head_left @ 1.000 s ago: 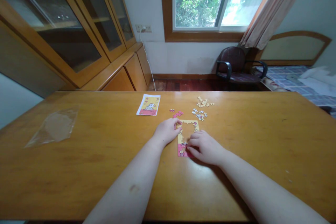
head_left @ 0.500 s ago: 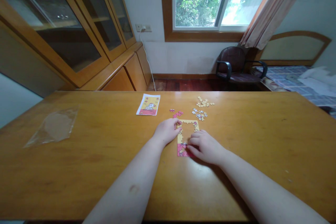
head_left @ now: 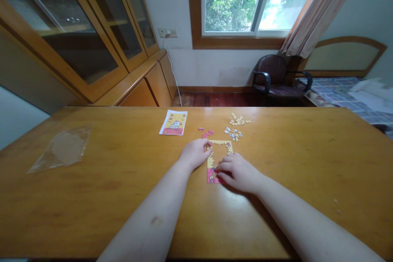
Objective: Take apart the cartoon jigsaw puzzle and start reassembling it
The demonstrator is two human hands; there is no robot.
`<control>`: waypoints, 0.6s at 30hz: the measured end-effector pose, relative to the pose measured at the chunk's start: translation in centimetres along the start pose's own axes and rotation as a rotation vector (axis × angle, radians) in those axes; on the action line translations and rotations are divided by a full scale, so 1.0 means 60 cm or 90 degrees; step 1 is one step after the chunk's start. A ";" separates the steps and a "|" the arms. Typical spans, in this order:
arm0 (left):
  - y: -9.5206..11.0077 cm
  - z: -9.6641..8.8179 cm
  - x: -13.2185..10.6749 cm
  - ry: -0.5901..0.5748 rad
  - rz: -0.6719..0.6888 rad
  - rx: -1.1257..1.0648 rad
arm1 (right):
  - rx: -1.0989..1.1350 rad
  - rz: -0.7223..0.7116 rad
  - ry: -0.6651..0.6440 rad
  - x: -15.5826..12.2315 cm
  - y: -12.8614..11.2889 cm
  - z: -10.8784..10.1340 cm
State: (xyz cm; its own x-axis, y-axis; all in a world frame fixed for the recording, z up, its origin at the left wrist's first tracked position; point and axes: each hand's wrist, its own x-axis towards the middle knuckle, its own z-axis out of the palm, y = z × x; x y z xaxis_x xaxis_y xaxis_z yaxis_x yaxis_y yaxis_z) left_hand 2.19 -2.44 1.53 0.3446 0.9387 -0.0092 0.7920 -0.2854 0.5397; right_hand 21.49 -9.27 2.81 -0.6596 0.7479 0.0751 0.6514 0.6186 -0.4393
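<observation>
A partly assembled jigsaw puzzle lies flat on the table, its border joined around an open middle. It is yellow above and pink along the bottom. My left hand rests at its upper left edge, thumb and forefinger apart, fingertips touching the border. Over the lower right part lies my right hand, its fingers bent and close together on a small piece at the pink rows; the hand hides most of that piece and the lower right border. Loose pink pieces, white patterned pieces and yellow pieces lie beyond the puzzle.
A picture card with a white cartoon animal lies at the back, left of the loose pieces. A clear plastic bag is on the left of the wooden table. Past the far edge stand a chair and a cabinet.
My right hand's fingertips have shifted slightly left and up over the pink rows. My left hand stays at the puzzle's edge, and the loose pieces look unmoved.
</observation>
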 end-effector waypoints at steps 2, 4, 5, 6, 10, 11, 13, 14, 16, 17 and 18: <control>0.000 0.000 0.000 0.000 0.001 -0.002 | -0.006 0.008 0.004 0.001 0.001 -0.001; -0.001 -0.001 0.000 -0.001 0.002 -0.005 | -0.025 0.042 0.028 0.001 0.005 -0.001; -0.002 -0.001 0.000 -0.001 0.001 -0.005 | -0.037 0.070 0.048 0.002 0.009 -0.001; -0.002 -0.001 -0.001 -0.001 0.001 -0.004 | -0.051 0.104 0.071 0.002 0.013 -0.001; -0.003 -0.003 -0.001 -0.011 0.003 0.022 | -0.103 0.222 0.159 0.003 0.030 0.003; -0.004 -0.004 -0.001 -0.015 0.004 0.031 | -0.111 0.239 0.170 0.003 0.032 0.004; -0.004 -0.005 -0.002 -0.018 0.002 0.048 | -0.117 0.259 0.170 0.003 0.035 0.007; -0.005 -0.006 -0.002 -0.019 0.000 0.055 | -0.115 0.263 0.164 0.003 0.035 0.009; -0.006 -0.007 -0.002 -0.021 -0.005 0.063 | -0.106 0.261 0.150 0.004 0.035 0.011; -0.006 -0.007 -0.003 -0.021 -0.008 0.066 | -0.101 0.257 0.145 0.005 0.034 0.012; -0.006 -0.008 -0.003 -0.021 -0.011 0.068 | -0.097 0.253 0.143 0.005 0.033 0.013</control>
State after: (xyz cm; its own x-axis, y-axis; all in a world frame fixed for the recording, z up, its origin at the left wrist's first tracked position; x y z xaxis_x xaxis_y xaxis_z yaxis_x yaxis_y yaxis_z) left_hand 1.60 -2.41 1.73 0.3455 0.9373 -0.0464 0.8462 -0.2898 0.4472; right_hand 22.31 -7.98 1.27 -0.2618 0.9569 0.1259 0.8954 0.2895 -0.3383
